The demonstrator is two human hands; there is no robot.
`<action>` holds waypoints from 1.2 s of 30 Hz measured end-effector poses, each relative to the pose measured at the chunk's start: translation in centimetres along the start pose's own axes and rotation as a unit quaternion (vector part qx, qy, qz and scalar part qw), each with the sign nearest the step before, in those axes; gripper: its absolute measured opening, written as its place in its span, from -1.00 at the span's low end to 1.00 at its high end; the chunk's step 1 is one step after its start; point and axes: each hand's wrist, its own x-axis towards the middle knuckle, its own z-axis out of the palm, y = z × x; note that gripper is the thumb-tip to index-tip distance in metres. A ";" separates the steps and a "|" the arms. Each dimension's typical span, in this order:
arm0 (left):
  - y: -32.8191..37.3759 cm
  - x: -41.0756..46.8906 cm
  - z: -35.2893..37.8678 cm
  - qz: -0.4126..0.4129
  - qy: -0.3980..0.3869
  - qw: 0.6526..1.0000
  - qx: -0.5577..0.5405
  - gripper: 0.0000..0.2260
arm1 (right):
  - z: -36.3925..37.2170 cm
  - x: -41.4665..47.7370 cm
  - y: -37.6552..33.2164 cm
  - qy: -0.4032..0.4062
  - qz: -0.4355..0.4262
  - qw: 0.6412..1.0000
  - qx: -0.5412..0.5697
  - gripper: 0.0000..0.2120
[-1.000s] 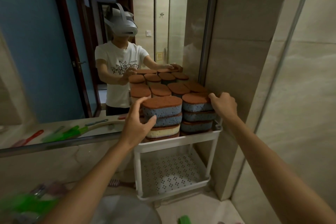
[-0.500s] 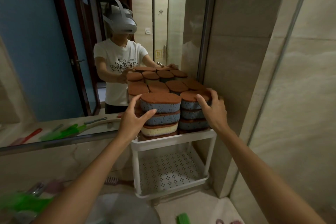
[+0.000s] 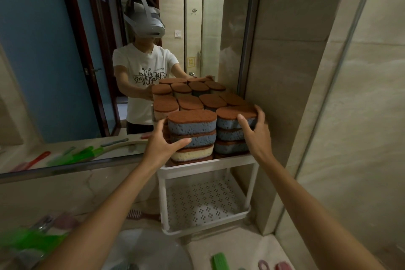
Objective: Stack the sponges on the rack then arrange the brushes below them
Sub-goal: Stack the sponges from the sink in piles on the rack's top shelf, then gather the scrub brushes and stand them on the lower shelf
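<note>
Several brown-topped sponges stand in stacks on the top shelf of a white two-tier rack (image 3: 221, 162). My left hand (image 3: 163, 142) grips the left side of the front left stack (image 3: 192, 136), thumb across a blue sponge. My right hand (image 3: 255, 131) holds the top blue sponge (image 3: 230, 119) of the front right stack, thumb in front and fingers round its right end. The perforated lower shelf (image 3: 203, 201) has nothing on it. Green brushes (image 3: 24, 243) lie blurred at the lower left, and a pink brush (image 3: 137, 214) lies beside the rack's foot.
A mirror (image 3: 65, 72) behind the rack doubles the sponges and shows a person in a headset. The tiled wall (image 3: 285, 94) hugs the rack's right side. A green item (image 3: 219, 262) and pink items (image 3: 282, 266) lie on the counter in front.
My right hand slid from the rear right corner of the stacks forward onto the front right stack's top sponge. My left hand stayed on the front left stack.
</note>
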 end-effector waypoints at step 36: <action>0.8 -1.2 -0.1 -0.028 0.025 0.999 -0.026 -0.46 | 0.6 -0.6 -0.8 0.024 -0.075 0.995 -0.066 -0.44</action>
